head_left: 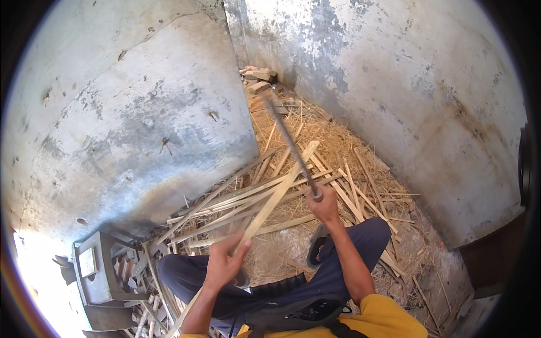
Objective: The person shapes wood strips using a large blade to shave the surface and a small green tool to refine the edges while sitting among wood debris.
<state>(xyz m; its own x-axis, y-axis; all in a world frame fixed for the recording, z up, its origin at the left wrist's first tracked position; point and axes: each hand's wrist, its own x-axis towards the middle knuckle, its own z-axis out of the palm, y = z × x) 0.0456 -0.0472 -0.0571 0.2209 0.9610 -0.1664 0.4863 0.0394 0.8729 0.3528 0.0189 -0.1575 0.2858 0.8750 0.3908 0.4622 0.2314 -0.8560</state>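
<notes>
My left hand (227,260) is closed around a long, pale split strip of bamboo or wood (284,186). One end of the strip slants up ahead of me, and the other runs back past my left forearm. In my right hand (324,205), the fist is wrapped round the handle of a long, dark, narrow blade (292,143), seemingly a knife. The blade points up and away to the left, its far end smeared by motion. In the picture it crosses close to the strip's upper end; whether they touch I cannot tell.
Loose strips (225,205) and straw-like shavings (338,135) cover the floor ahead. Bricks (260,75) lie at the far corner. Worn walls stand left (141,112) and right (406,112). A grey stool-like frame (104,276) stands at left. My bent knees flank the work.
</notes>
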